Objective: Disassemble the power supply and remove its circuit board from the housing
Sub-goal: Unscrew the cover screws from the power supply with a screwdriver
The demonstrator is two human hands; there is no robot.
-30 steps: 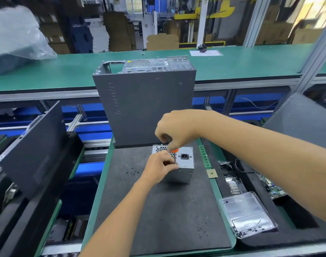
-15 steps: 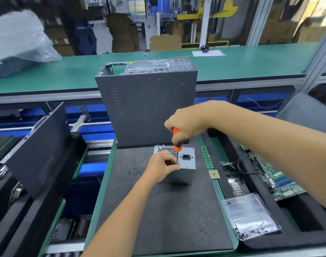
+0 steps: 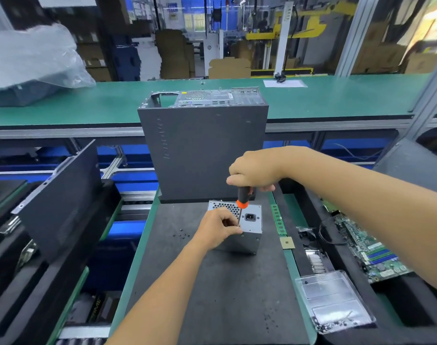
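While the tall dark-grey metal computer case [image 3: 202, 148] stands upright right behind it, the small silver sheet-metal power supply box [image 3: 247, 232] sits mid-mat on the black foam mat [image 3: 225, 295] of the green-edged desk [image 3: 135, 257]. Loose black screws [image 3: 181, 235] lie left of it; a green memory stick [image 3: 277, 220], a square CPU chip [image 3: 286, 242], a green motherboard [image 3: 366, 250] and a clear plastic tray [image 3: 334, 302] lie right. The box has a perforated honeycomb grille and a black socket. Left hand [image 3: 218, 229] – grip curled on the box's near top edge, fingertips by the shaft. Right hand [image 3: 254, 169] – grip closed round the orange-and-black screwdriver [image 3: 242, 201], held upright, tip down at the box top.
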